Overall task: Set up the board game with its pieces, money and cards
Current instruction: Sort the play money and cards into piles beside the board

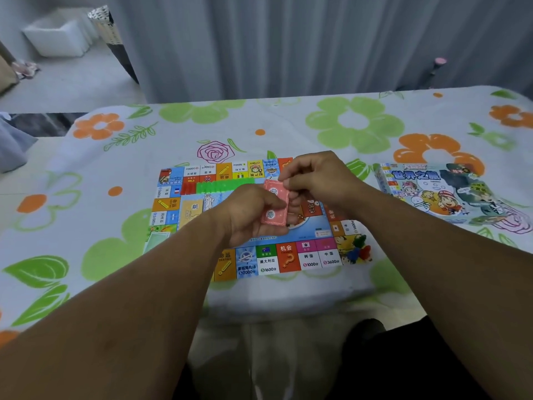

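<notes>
Colourful flat game board point(268, 261) lies on the floral cloth point(354, 125). Above it, the left hand point(251, 215) grips a thin stack of red rectangular cards point(275, 209); the right hand point(317, 177) pinches its far end. Illustrated cardboard box point(438, 192) alongside, contents hidden.

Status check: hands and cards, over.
Left hand grips red card stack. Right hand pinches its top edge. Stack above board. Nothing seen blocking.

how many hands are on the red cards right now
2. The left hand grips the red cards at their near end. The right hand pinches their far end. Both are held above the board.
</notes>
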`<state>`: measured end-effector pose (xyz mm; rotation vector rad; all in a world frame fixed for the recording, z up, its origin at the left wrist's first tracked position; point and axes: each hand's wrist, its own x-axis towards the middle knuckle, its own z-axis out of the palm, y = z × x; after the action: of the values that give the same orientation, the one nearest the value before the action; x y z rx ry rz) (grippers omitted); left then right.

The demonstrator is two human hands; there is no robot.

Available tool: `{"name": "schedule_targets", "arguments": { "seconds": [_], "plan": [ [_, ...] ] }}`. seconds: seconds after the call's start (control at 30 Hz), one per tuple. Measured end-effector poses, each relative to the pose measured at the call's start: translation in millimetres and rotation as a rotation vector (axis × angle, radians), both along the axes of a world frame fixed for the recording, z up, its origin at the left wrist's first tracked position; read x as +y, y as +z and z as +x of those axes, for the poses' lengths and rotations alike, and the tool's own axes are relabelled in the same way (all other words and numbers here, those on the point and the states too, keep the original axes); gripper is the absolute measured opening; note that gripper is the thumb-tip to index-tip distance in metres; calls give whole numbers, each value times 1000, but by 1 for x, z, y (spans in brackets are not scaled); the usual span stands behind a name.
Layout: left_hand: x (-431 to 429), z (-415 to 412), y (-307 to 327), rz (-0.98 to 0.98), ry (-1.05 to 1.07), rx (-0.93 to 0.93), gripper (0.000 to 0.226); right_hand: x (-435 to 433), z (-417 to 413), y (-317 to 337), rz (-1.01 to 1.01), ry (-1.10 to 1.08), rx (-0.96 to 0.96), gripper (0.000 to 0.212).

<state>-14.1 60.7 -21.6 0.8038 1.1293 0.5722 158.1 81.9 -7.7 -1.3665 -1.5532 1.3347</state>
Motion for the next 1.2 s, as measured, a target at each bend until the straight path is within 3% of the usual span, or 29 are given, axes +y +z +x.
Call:
{"name": "schedule_targets", "arguments": {
  "seconds": [0.2, 0.57, 1.2],
  "plan": [
    [2, 1, -4, -15, 15, -5, 24, -2, -3, 3, 44, 14, -72, 21],
    [1, 4, 1, -25, 51, -34, 29, 0, 2, 1, 91, -35, -124, 11],
    [2, 9, 2, 8, 19, 73, 31, 6, 8, -3, 57, -9, -135, 7]
  ]
}}
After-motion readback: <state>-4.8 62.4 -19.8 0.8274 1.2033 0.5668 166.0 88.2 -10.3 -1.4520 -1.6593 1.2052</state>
